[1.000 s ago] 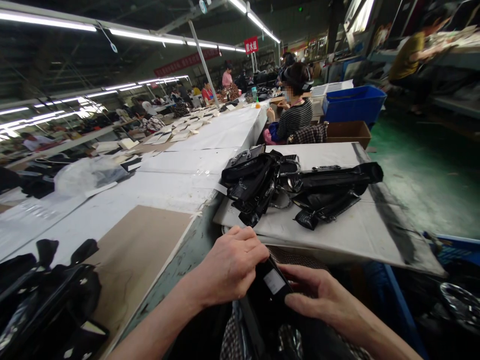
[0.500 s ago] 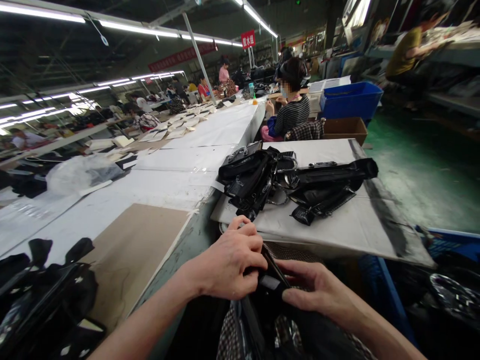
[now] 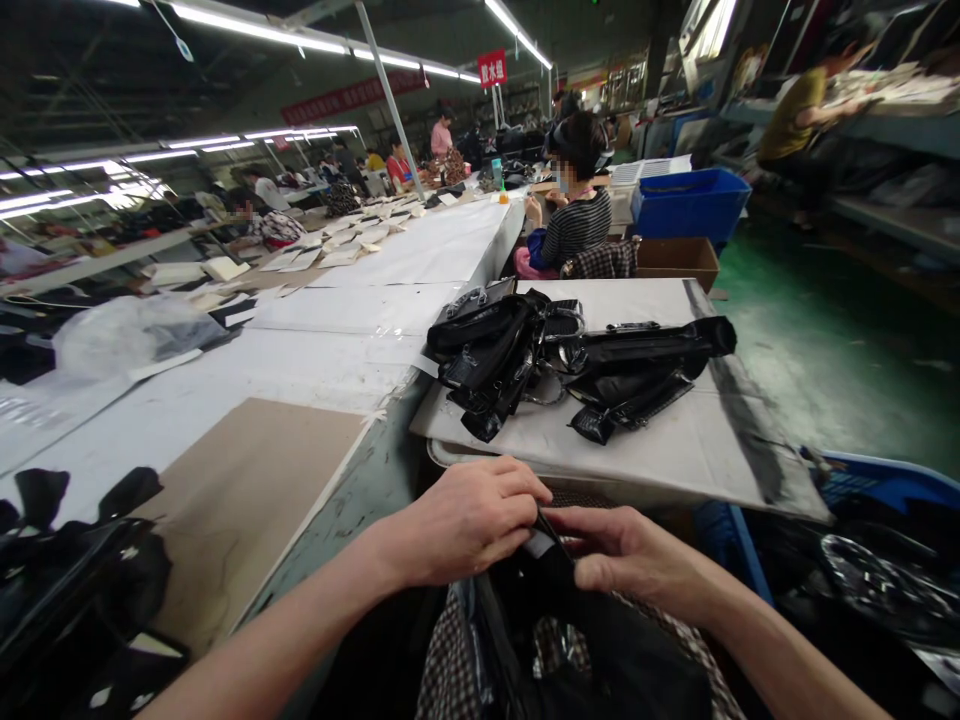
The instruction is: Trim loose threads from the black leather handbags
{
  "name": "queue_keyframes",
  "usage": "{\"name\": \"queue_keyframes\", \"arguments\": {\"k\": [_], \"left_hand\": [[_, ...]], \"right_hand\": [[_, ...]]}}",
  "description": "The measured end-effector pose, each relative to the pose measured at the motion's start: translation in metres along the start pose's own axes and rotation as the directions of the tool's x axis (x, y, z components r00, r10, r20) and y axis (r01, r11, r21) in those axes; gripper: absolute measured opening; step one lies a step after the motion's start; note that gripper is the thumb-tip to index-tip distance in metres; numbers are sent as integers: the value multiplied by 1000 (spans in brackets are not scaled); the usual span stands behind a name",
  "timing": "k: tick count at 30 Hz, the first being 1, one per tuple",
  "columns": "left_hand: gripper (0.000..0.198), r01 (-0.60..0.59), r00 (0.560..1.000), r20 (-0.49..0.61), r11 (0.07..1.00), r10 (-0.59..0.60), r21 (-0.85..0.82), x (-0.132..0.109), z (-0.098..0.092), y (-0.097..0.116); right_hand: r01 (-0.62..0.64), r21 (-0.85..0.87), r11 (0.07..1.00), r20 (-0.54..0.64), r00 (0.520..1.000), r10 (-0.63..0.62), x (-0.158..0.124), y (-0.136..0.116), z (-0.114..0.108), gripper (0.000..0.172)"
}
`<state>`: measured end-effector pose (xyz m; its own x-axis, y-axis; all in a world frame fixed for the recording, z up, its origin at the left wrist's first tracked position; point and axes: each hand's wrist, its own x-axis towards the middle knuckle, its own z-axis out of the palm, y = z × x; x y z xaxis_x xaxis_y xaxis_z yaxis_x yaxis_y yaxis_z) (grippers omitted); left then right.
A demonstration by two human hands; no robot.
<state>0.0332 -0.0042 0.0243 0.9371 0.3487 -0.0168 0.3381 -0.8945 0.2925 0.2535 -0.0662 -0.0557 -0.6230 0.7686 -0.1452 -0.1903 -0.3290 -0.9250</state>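
A black handbag [image 3: 615, 655] lies low in front of me, over checkered cloth [image 3: 442, 650]. My left hand [image 3: 476, 520] is closed on the bag's upper edge, fingertips pinching it. From the other side my right hand [image 3: 637, 560] grips the same edge, thumb towards me and fingers behind. The fingertips of both hands are close together there. A small pale label or strip [image 3: 538, 543] shows on the black material just below them. Beyond my hands, several black bags [image 3: 495, 360] with shiny wrapped handles lie on a white-covered board.
On my left runs a long white table [image 3: 322, 350] with a brown board [image 3: 262, 480] and black bag pieces [image 3: 75, 580]. At the right stands a blue crate [image 3: 731, 545] of black items. A person in a striped top [image 3: 581, 225] sits ahead near a blue bin [image 3: 690, 205].
My left hand has turned and moved right along the bag's edge, closer to my right hand. The view has shifted slightly to the right.
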Motion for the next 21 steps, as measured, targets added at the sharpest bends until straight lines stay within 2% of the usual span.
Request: {"name": "queue_keyframes", "arguments": {"k": [1,3,5,6,7,9,11,13,14,16,19,21], "left_hand": [[11,16,1000,9,1000,-16,-8,0,1,-1],[9,34,999,-4,999,-34,-17,1,4,-2],[8,37,999,-35,999,-38,-27,3,7,-3],[8,37,998,-50,999,-38,-36,4,8,-3],[9,36,997,-62,998,-38,-47,5,10,-3],[9,37,996,-79,997,-43,-70,7,11,-4],[9,38,996,-83,995,-45,-89,9,12,-5],[9,34,996,-82,994,-43,-106,9,11,-6],[9,31,996,-83,993,-41,-118,8,11,-6],[9,20,995,-89,988,-34,-154,6,11,-7],[9,13,992,-119,976,-40,-218,2,14,-9],[10,29,985,-156,969,-69,-245,1,18,-10]], "right_hand": [[1,-37,999,-33,999,-2,-3,-5,-4,57],[-2,-153,988,-190,981,-27,-10,-17,-5,54],[-54,-339,939,-356,931,-75,-18,-30,4,50],[-98,-461,882,-397,912,-106,-20,-34,14,45],[-141,-595,791,-415,897,-153,-22,-36,25,40],[-204,-826,526,-385,885,-262,-23,-33,48,35],[-256,-924,286,-345,880,-326,-19,-23,65,32],[-306,-939,159,-343,875,-342,-15,-11,71,29],[-327,-935,138,-355,870,-343,-14,-5,69,28],[-351,-922,164,-387,859,-336,-12,4,61,25],[-342,-890,301,-436,833,-342,-12,13,46,25],[-315,-861,400,-469,795,-385,-12,18,39,24]]}}
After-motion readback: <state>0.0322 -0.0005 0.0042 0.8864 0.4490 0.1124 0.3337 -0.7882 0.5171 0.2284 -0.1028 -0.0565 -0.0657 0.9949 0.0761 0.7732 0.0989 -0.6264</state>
